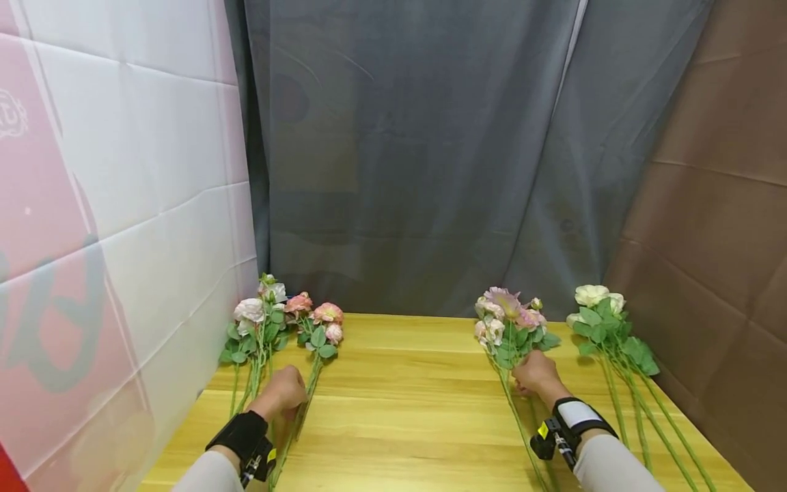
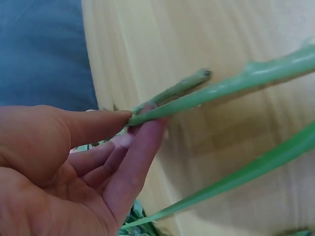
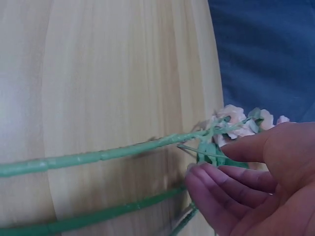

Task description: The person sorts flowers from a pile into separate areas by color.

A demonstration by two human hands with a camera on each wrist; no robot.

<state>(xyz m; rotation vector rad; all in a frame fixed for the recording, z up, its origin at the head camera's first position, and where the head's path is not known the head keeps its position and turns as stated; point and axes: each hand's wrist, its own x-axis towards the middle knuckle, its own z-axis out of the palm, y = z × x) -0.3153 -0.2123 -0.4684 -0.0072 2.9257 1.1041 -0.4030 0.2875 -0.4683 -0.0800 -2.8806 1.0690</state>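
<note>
My left hand (image 1: 285, 389) pinches a green flower stem (image 2: 197, 98) between thumb and fingertips; a short cut stem end (image 2: 189, 84) lies right beside it in the left wrist view. Coral and pink artificial flowers (image 1: 328, 313) lie just beyond this hand. My right hand (image 1: 537, 374) is at the pink and mauve bunch (image 1: 504, 304), below its leaves. In the right wrist view a thin short stem (image 3: 194, 150) runs between thumb and curled fingers, which hold it. A longer, thicker stem (image 3: 108, 155) passes beside the fingertips.
White and pale pink flowers (image 1: 251, 311) lie at the far left, by the white wall cloth (image 1: 172, 171). Cream roses (image 1: 592, 296) with long stems lie on the right, near the brown cloth (image 1: 707, 273). A grey curtain (image 1: 399, 171) hangs behind the wooden table (image 1: 406, 410).
</note>
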